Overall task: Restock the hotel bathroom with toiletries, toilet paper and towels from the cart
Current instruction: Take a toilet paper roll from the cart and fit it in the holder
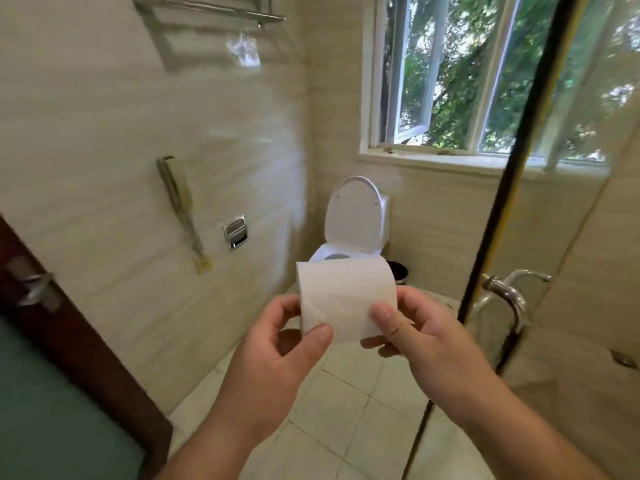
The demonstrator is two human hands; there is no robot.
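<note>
Hands: left hand (pixel 277 344) and right hand (pixel 420 329) pinch the toilet paper roll (pixel 346 297) at its lower corners.
Floor (pixel 349 403): open tile between wall and glass door (pixel 554 306).
Toilet (pixel 353 223): far corner, lid up.

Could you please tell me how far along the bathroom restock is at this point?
Nothing visibly restocked yet. In hand: the toilet paper roll, held between the left hand and right hand. Left: the chrome paper holder on the wall looks empty, and the towel rack shows no towels. Toiletries are not in view.
</note>
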